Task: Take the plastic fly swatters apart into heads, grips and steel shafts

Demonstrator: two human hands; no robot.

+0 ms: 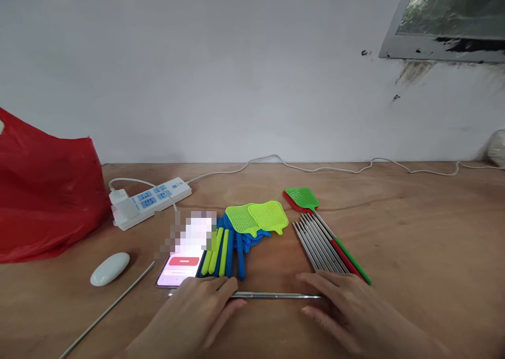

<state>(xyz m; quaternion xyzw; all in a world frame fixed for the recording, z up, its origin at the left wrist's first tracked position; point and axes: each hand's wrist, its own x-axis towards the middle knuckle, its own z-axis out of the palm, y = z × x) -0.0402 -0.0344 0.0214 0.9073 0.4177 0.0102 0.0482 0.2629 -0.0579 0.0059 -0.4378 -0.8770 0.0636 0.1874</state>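
A thin metal rod (pixel 272 296) lies crosswise on the wooden table (pixel 426 243) near the front edge. My left hand (pixel 197 317) rests over its left end, fingers curled on it. My right hand (pixel 351 311) lies at its right end, fingers stretched flat and touching it. Beyond the rod lie yellow-green fly swatter heads (pixel 256 217) on blue ones, with green and blue handles (pixel 223 253). A bundle of metal rods (pixel 319 243) lies to the right, beside a green and a red swatter (pixel 302 197).
A phone (pixel 181 267) with a lit screen lies left of the handles. A white mouse-shaped object (pixel 109 268), a white power strip (pixel 148 201) with its cable, and a red plastic bag (pixel 43 190) are on the left. A long thin rod (pixel 106 309) runs diagonally front left.
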